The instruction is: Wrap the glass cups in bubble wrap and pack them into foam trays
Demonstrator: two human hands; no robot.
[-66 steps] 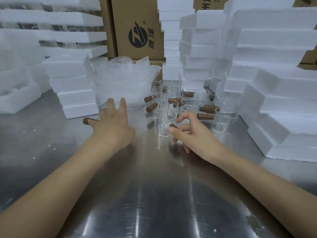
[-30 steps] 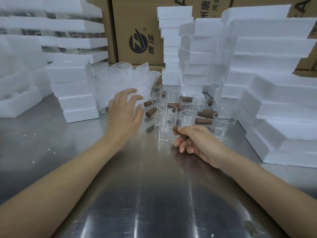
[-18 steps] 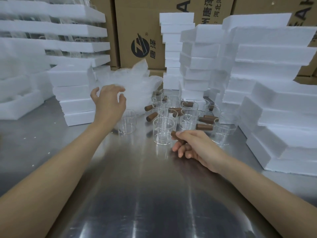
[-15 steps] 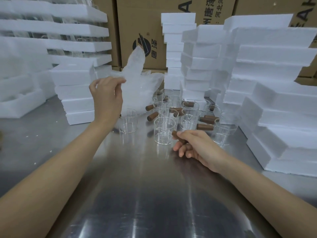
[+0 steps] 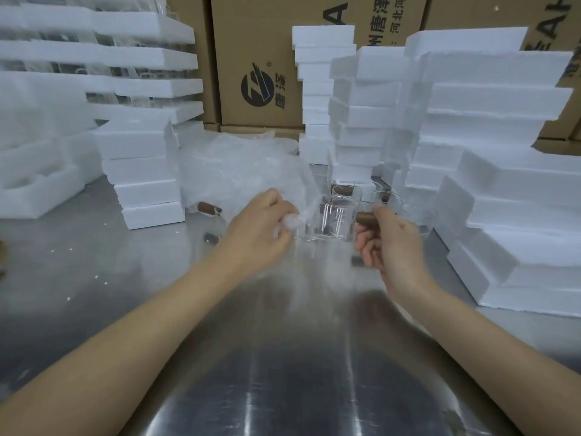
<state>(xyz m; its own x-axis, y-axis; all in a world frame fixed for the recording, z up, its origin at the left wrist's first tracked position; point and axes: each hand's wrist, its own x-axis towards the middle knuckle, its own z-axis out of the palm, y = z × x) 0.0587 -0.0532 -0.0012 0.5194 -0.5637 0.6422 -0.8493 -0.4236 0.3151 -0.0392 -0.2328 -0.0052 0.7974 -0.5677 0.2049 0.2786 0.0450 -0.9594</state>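
Above the steel table (image 5: pixel 94 278) our right hand (image 5: pixel 391 243) grips a glass cup (image 5: pixel 327 221) by its brown handle (image 5: pixel 364 219); our left hand (image 5: pixel 261 234) pinches a bubble wrap sheet (image 5: pixel 251 171) beside the cup; foam trays (image 5: pixel 490 152) stand around.

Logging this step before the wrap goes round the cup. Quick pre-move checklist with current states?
1. Right hand has the cup by its brown handle: ok.
2. Left hand grips a sheet of bubble wrap: ok.
3. Sheet against the cup's side: cannot tell, the frame is blurred there.
4. Sheet free of the bubble wrap pile behind it: cannot tell.
5. Bare metal table in front of the hands to work on: ok.
6. Foam tray with open slots within view, far left: ok.
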